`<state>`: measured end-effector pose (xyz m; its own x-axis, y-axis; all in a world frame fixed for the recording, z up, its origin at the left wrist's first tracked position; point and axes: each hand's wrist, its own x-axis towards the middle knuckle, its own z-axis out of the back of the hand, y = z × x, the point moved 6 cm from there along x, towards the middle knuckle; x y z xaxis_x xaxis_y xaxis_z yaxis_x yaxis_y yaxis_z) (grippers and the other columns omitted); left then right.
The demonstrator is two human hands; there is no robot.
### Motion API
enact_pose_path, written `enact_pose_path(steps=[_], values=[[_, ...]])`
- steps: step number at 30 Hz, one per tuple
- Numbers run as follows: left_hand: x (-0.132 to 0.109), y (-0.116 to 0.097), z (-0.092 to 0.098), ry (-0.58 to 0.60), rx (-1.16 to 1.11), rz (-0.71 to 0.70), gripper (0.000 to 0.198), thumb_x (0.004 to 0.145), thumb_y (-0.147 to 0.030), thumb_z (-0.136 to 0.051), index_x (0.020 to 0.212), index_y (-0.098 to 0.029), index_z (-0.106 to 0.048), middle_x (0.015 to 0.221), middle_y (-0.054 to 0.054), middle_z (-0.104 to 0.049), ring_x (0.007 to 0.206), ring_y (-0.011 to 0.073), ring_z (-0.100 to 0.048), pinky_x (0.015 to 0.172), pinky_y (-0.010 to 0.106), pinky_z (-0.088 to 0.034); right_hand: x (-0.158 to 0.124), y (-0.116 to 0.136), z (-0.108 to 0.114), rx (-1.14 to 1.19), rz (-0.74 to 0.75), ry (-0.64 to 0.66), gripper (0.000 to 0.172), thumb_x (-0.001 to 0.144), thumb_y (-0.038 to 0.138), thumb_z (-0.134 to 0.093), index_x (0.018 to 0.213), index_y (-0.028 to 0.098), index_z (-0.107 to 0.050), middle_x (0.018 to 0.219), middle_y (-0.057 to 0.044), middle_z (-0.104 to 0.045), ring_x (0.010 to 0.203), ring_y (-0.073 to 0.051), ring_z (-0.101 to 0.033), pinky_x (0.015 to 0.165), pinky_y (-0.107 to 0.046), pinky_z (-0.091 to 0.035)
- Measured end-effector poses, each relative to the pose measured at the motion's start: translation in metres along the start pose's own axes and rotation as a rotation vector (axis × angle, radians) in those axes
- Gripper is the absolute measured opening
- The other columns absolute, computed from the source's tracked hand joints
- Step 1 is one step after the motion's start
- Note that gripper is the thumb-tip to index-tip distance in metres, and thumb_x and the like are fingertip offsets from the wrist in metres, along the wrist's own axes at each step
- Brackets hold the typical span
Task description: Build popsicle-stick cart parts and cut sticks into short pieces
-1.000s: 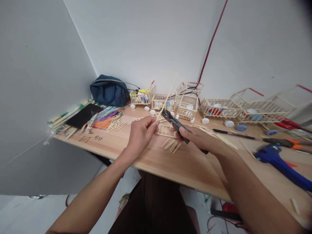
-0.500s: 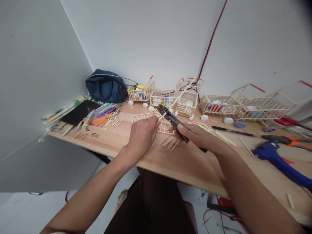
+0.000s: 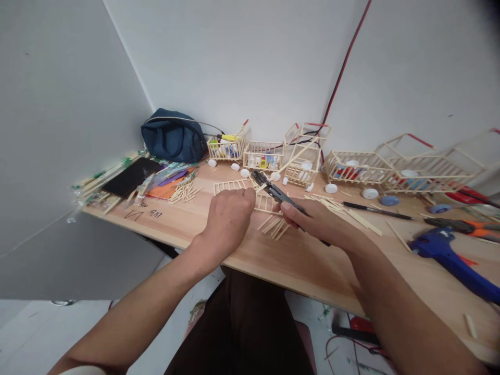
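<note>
My left hand (image 3: 231,219) is closed over the table, pinching the near end of a thin wooden stick (image 3: 294,158). My right hand (image 3: 310,217) grips the handles of dark metal pliers (image 3: 276,192), whose jaws are around the stick just beyond my left fingers. From there the stick slants up to the right. Beneath and behind the hands lie flat ladder-like stick frames (image 3: 230,185), partly covered by my left hand and the pliers. Several short cut sticks (image 3: 274,227) are spread on the tabletop below the pliers.
Several small stick-built carts (image 3: 264,155) with white wheels line the wall. A blue bag (image 3: 174,138), black phone (image 3: 130,177) and stick pile (image 3: 184,192) are on the left. To the right lie a pen (image 3: 377,210), blue glue gun (image 3: 449,255) and orange-handled pliers (image 3: 464,227).
The stick's far end has dropped lower in the picture. Both hands keep their grip in nearly the same place. The whole view has shifted slightly.
</note>
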<state>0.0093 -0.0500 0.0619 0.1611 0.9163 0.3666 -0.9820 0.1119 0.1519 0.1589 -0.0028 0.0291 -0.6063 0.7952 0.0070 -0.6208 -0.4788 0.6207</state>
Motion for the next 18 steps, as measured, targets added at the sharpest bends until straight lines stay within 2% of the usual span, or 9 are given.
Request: enact_pose_path(steps=[4, 9, 18], values=[[-0.001, 0.000, 0.002, 0.006, 0.014, -0.008, 0.021, 0.087, -0.006, -0.044, 0.082, -0.014, -0.063, 0.070, 0.010, -0.067, 0.076, 0.0277, -0.068, 0.063, 0.032, -0.046, 0.000, -0.001, -0.002, -0.003, 0.006, -0.017, 0.065, 0.090, 0.071, -0.026, 0.087, 0.017, -0.063, 0.067, -0.002, -0.057, 0.064, -0.017, -0.051, 0.060, -0.028, -0.039], [-0.006, 0.004, 0.000, 0.014, 0.018, -0.031, 0.024, 0.086, -0.003, -0.043, 0.081, -0.014, -0.064, 0.070, 0.011, -0.067, 0.077, 0.0270, -0.068, 0.066, 0.033, -0.048, 0.002, 0.000, -0.008, -0.018, 0.042, -0.023, 0.063, 0.089, 0.071, -0.030, 0.084, 0.018, -0.063, 0.069, -0.003, -0.058, 0.066, -0.017, -0.052, 0.058, -0.027, -0.038], [-0.021, 0.017, -0.006, 0.047, 0.015, 0.010, 0.025, 0.084, -0.003, -0.043, 0.083, -0.015, -0.064, 0.073, 0.012, -0.068, 0.079, 0.0275, -0.068, 0.068, 0.034, -0.049, 0.005, 0.012, -0.021, -0.095, 0.076, -0.067, 0.054, 0.091, 0.066, -0.034, 0.067, 0.019, -0.047, 0.060, 0.001, -0.049, 0.058, -0.013, -0.043, 0.055, -0.026, -0.028]])
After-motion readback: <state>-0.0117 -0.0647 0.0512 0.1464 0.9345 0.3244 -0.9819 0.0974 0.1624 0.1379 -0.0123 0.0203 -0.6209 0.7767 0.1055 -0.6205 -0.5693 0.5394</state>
